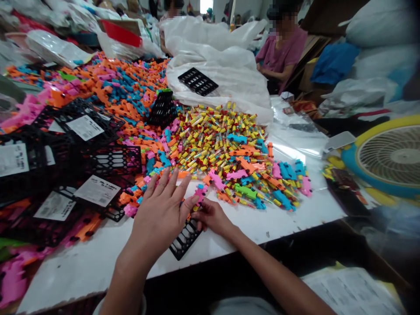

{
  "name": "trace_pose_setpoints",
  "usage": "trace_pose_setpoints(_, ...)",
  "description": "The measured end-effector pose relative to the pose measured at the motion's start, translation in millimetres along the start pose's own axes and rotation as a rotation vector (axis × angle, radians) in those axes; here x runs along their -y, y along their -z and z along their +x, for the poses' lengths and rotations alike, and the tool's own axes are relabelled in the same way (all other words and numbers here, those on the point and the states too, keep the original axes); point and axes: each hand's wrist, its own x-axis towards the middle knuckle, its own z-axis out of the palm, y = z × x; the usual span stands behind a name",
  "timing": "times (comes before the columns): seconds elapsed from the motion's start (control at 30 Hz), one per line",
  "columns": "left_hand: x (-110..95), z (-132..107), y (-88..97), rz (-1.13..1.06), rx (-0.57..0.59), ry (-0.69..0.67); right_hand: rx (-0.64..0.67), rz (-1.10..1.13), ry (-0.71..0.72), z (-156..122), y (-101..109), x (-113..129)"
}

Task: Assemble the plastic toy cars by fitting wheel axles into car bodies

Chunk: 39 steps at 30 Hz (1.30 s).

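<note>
My left hand [162, 210] lies flat with fingers spread over a black plastic tray [183, 240] on the white table [262, 221]. My right hand [211, 215] sits just right of it, fingers pinched on a pink toy car [200, 192] at the tray's upper end. Behind both hands spreads a heap of small yellow and red tubes [210, 135] mixed with orange, blue, pink and green toy cars [246, 191].
Stacks of black trays with white labels [82, 162] fill the left side. A larger heap of coloured toy cars [108, 87] lies behind them. White plastic bags [223, 65], a seated person in a purple shirt [282, 52] and a yellow-blue fan [387, 155] stand behind and right.
</note>
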Motion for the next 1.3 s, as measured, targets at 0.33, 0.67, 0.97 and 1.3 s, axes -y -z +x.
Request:
trace_pose_setpoints(0.33,-0.4,1.6,-2.2,0.0,-0.019,-0.006,0.155,-0.819,0.336,17.8,12.6,15.0)
trace_pose_setpoints(0.67,-4.7,7.2,0.0,0.038,0.025,0.045,-0.634,-1.201,0.071,-30.8,52.6,29.4)
trace_pose_setpoints(0.97,3.1,-3.9,16.3,0.02,-0.047,0.053,-0.461,-0.41,0.065,-36.5,52.5,18.0)
trace_pose_setpoints(1.3,-2.6,-5.2,-0.8,0.051,-0.019,0.08,-0.038,0.227,-0.126,-46.8,-26.6,0.5)
